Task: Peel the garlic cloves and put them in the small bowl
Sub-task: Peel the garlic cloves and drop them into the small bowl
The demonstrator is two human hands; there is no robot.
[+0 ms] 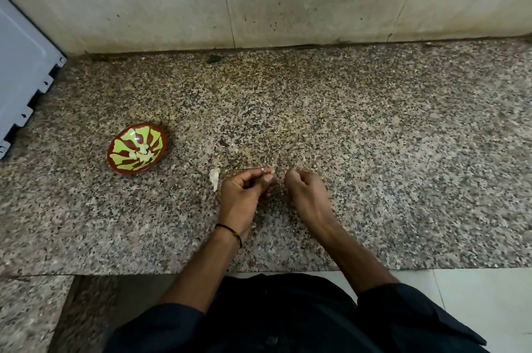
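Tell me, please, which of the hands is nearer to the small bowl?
Left. The left hand, pinching a garlic clove, is right of the small bowl, apart from it; the right hand sits farther right, beyond the left hand.

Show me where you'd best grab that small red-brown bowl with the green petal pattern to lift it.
Take the small red-brown bowl by its rim on the right side, thumb over the lip, fingers under the flared outer wall. It is shallow and wide, and the peeled garlic cloves sit in the middle, so the lip looks free to pinch.
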